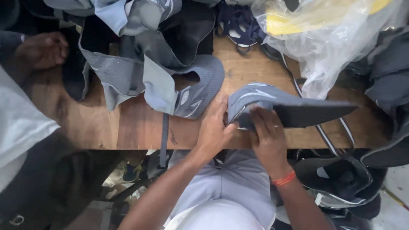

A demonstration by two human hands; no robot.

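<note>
**Both hands on a grey shoe upper at the worktop edge**

From the head camera, looking straight down: my left hand (pixel 215 130) grips the near left end of a grey shoe upper (pixel 272 104), thumb and fingers closed on its edge. My right hand (pixel 267 138) lies on top of the same piece, fingers pressing it flat; an orange band sits on that wrist. The upper rests on the wooden worktop (pixel 136 127) close to its near edge, and its dark inner side tapers off to the right. My fingers cover the part beneath them, so I cannot tell how the piece is folded there.

Just to the left lies another grey upper (pixel 196 91), partly buried under a heap of grey and dark cut pieces (pixel 128 64) that runs out of the top of the frame. A crumpled clear plastic bag (pixel 328 38) with something yellow inside sits at the upper right, its contents blurred. At the far left, another person's hand (pixel 42 50) rests on the worktop, the arm cut off by the frame. More dark uppers (pixel 341 179) hang below the worktop edge on my right.
</note>
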